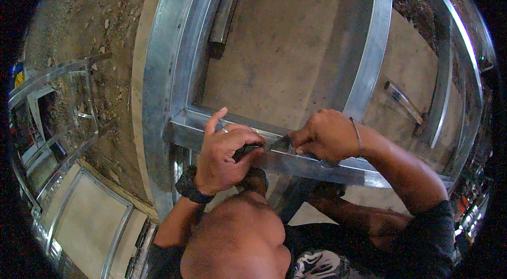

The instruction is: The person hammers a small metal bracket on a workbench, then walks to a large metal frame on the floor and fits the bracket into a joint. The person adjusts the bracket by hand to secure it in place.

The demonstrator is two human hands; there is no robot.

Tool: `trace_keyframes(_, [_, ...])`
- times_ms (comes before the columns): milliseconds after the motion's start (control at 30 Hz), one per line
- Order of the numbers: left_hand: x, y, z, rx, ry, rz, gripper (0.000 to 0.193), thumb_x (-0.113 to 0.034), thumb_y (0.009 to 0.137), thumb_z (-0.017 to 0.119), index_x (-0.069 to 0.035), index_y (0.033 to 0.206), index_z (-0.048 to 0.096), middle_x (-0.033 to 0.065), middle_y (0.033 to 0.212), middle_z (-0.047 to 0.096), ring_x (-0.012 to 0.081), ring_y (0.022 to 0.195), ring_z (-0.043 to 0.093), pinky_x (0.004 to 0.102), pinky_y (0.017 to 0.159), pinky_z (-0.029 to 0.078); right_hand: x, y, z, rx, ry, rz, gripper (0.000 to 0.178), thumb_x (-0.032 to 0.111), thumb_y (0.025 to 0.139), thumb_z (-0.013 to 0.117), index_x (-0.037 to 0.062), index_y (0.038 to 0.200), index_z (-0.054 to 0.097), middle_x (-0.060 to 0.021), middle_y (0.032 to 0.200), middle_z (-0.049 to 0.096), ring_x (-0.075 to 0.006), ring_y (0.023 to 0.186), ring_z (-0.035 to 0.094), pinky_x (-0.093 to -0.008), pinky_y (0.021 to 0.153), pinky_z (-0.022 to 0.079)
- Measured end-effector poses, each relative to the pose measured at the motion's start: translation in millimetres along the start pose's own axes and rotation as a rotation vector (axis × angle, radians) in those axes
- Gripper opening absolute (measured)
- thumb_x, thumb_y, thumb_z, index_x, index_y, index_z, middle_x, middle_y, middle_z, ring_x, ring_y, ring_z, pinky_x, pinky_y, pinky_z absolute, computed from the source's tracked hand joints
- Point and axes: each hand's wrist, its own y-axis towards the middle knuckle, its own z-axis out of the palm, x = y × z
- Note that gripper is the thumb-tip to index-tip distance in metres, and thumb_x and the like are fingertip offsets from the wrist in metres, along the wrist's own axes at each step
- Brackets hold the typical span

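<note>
My left hand [224, 155] is curled around a small dark object [245, 151], mostly hidden by the fingers, so its kind does not show. One finger of that hand sticks up, and a ring sits on the finger beside it. A metal crossbar [338, 172] of a frame runs beneath both hands. On its top my right hand [330, 134] is closed, with thumb and fingers pressed together. At those fingertips a dark, thin flat piece [283, 144] shows, resting against the bar; the rest of it is hidden.
A wide metal side bar [161, 68] rises at the left, and another upright bar [369, 52] stands at the right. A loose square tube [227, 10] lies inside the frame. A short tube [404, 102] lies on the floor at right. More metal frames [79, 173] stand at far left.
</note>
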Motion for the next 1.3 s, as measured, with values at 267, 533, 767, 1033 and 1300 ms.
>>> trace_keyframes(267, [5, -3, 0, 0.0, 0.011, 0.065, 0.025, -0.025, 0.085, 0.082, -0.019, 0.109, 0.077, 0.0003, 0.103, 0.076, 0.0206, 0.104, 0.07, 0.0564, 0.123, 0.02, 0, 2, 2, 0.036, -0.025, 0.025, 0.015, 0.024, 0.088, 0.071, 0.0127, 0.095, 0.078, -0.0124, 0.104, 0.075, -0.0386, 0.088, 0.072, -0.0492, 0.076, 0.057])
trace_keyframes(533, [2, -2, 1, 0.002, 0.024, 0.082, 0.021, -0.024, 0.085, 0.081, -0.019, 0.105, 0.078, 0.0003, 0.101, 0.077, 0.018, 0.102, 0.071, 0.0561, 0.124, 0.019, 4, 4, 1, 0.074, -0.031, 0.085, 0.015, 0.022, 0.088, 0.072, 0.0103, 0.096, 0.078, -0.0107, 0.113, 0.076, -0.0372, 0.094, 0.072, -0.0476, 0.079, 0.057])
trace_keyframes(767, [4, -1, 2, -0.041, 0.045, 0.048, 0.016, -0.015, 0.086, 0.08, -0.013, 0.102, 0.076, 0.0036, 0.102, 0.077, 0.0194, 0.1, 0.073, 0.0546, 0.124, 0.023, -3, 2, 8, 0.005, 0.008, 0.025, 0.016, 0.025, 0.087, 0.073, 0.0138, 0.098, 0.078, -0.0145, 0.096, 0.075, -0.0385, 0.089, 0.073, -0.0491, 0.079, 0.057])
trace_keyframes(1033, [-2, -1, 1, -0.05, 0.038, -0.037, 0.015, -0.011, 0.085, 0.081, -0.01, 0.099, 0.076, 0.0053, 0.101, 0.077, 0.0229, 0.105, 0.072, 0.0565, 0.125, 0.021, -2, 2, 7, 0.009, 0.028, 0.028, 0.017, 0.025, 0.087, 0.073, 0.0131, 0.098, 0.078, -0.0148, 0.097, 0.075, -0.0384, 0.09, 0.072, -0.049, 0.08, 0.057])
trace_keyframes(1300, [-5, -4, 4, -0.089, 0.083, -0.05, 0.014, -0.009, 0.082, 0.081, -0.01, 0.096, 0.076, 0.0038, 0.101, 0.078, 0.0243, 0.112, 0.071, 0.0606, 0.126, 0.013, -2, 1, 8, -0.02, 0.0, 0.047, 0.016, 0.026, 0.086, 0.071, 0.0174, 0.098, 0.079, -0.017, 0.091, 0.075, -0.0394, 0.089, 0.073, -0.0508, 0.08, 0.058])
